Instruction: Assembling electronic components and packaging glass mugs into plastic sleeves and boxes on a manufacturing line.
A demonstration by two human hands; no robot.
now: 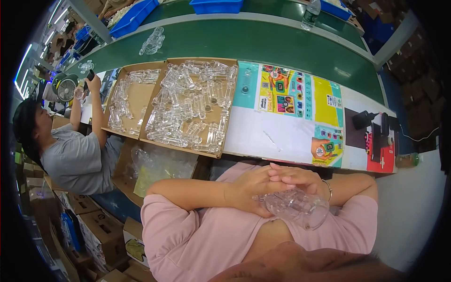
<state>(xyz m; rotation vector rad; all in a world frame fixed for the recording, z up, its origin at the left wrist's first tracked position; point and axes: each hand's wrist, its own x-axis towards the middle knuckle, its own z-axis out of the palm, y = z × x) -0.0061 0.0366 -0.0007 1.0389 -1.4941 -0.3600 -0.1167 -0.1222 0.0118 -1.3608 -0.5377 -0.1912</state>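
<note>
Close to my chest, a clear plastic part point(300, 209) with a wide rounded end sits under my two hands. My left hand point(249, 188) is bent round its left side. My right hand point(303, 178), with a bracelet at the wrist, lies over its top. The fingers of both hands overlap above the part, and some fingertips are hidden. Beyond my hands, on the bench, stands a cardboard tray point(225, 134) full of clear tubular pieces point(190, 96). A second tray point(134, 90) beside it holds fewer of them.
Printed colourful sheets point(286, 94) cover the bench ahead. A black tool point(364, 120) lies at the right end, near a jar point(408, 160). On the green surface behind are a clear part point(152, 41) and a bottle point(311, 15). A co-worker point(70, 155) sits at left, beside a fan point(66, 88).
</note>
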